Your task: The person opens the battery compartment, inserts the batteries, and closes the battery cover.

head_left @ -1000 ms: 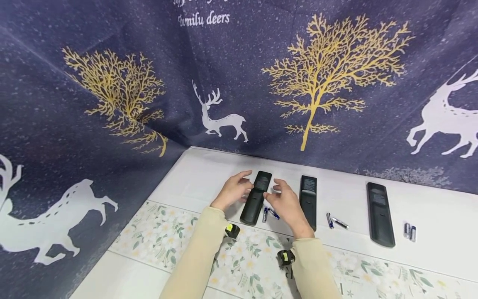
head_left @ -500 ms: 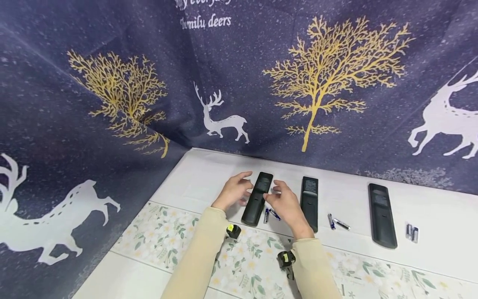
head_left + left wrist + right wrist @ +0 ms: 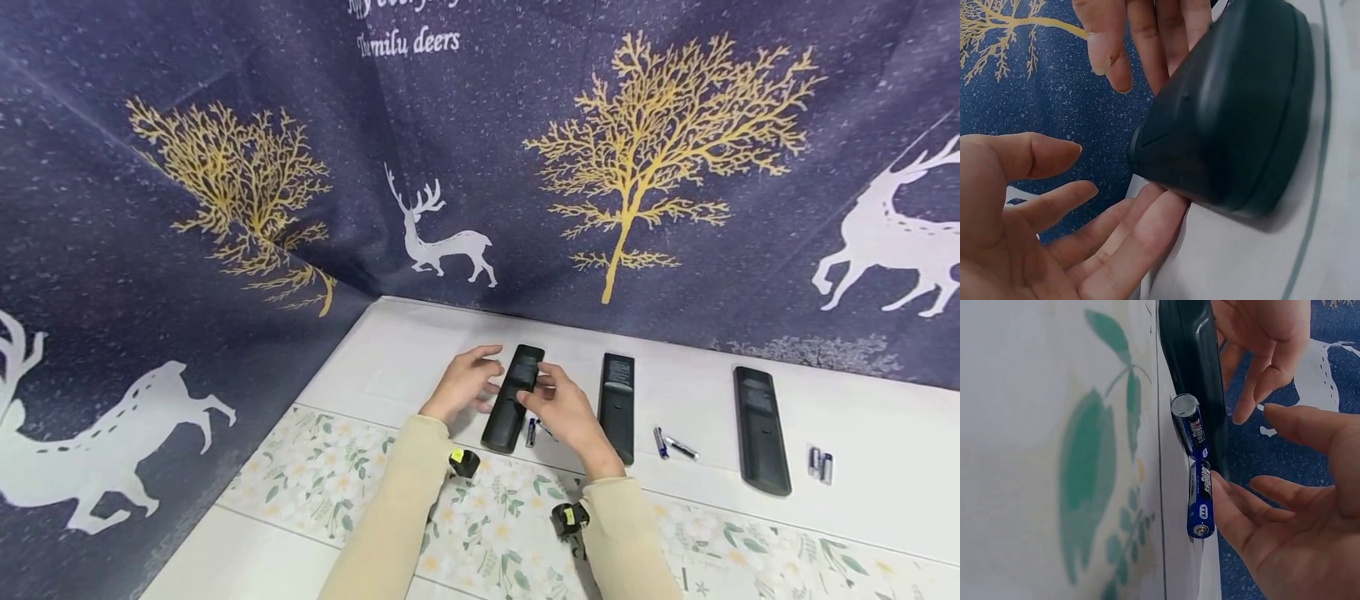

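A black remote control (image 3: pixel 497 429) lies back side up on the white table between my two hands. My left hand (image 3: pixel 467 383) is at its left side, fingers spread and loosely bent; in the left wrist view the lower fingertips (image 3: pixel 1166 203) meet the remote's edge. On the other side is my right hand (image 3: pixel 564 410), its thumb reaching over the remote in the head view and its fingers relaxed. Two blue AAA batteries (image 3: pixel 1201 497) lie beside the remote, close to the right fingers; in the head view the right hand partly hides one of them.
To the right lie a second black remote (image 3: pixel 618 425) with a pair of batteries (image 3: pixel 662 442), then a third remote (image 3: pixel 763 446) with another pair (image 3: pixel 821 465). A floral strip (image 3: pixel 510 525) runs along the front. Behind hangs a dark blue deer-print cloth (image 3: pixel 525 300).
My right hand has shifted slightly left, its thumb now overlapping the remote and more of one battery covered. The left hand has hardly moved. The remotes stay in place.
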`<action>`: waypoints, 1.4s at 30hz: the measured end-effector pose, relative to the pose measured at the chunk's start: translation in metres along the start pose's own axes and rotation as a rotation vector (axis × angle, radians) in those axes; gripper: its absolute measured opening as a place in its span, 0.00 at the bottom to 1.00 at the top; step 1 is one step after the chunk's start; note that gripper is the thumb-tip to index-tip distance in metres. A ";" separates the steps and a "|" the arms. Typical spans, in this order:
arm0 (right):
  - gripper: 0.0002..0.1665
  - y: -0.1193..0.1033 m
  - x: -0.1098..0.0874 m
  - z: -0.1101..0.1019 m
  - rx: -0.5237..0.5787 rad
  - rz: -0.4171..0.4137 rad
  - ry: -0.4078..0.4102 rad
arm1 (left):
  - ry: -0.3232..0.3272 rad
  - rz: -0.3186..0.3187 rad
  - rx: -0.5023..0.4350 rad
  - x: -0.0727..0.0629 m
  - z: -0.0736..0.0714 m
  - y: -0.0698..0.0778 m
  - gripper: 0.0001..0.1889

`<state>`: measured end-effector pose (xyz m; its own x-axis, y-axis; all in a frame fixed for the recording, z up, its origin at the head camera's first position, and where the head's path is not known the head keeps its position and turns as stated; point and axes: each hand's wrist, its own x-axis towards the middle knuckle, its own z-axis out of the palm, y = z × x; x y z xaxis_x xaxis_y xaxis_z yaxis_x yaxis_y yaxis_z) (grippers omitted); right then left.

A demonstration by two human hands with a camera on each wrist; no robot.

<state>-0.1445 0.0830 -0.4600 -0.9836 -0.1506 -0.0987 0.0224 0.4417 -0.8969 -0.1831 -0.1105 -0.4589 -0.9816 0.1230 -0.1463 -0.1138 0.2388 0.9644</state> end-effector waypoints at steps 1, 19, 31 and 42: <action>0.43 0.000 -0.001 0.000 -0.001 0.002 -0.003 | 0.001 -0.002 -0.005 0.000 0.000 0.000 0.29; 0.42 0.004 0.000 -0.001 0.051 -0.006 -0.004 | 0.012 -0.089 -0.145 0.002 0.008 -0.004 0.25; 0.40 -0.002 0.002 -0.008 0.060 -0.034 -0.022 | -0.040 -0.074 -0.203 0.006 0.011 0.000 0.29; 0.37 -0.003 -0.003 0.000 0.119 -0.083 0.006 | 0.034 -0.041 -0.216 0.002 0.004 -0.001 0.32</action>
<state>-0.1412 0.0819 -0.4571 -0.9841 -0.1766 -0.0196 -0.0386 0.3199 -0.9467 -0.1844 -0.1063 -0.4608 -0.9797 0.0845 -0.1819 -0.1799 0.0308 0.9832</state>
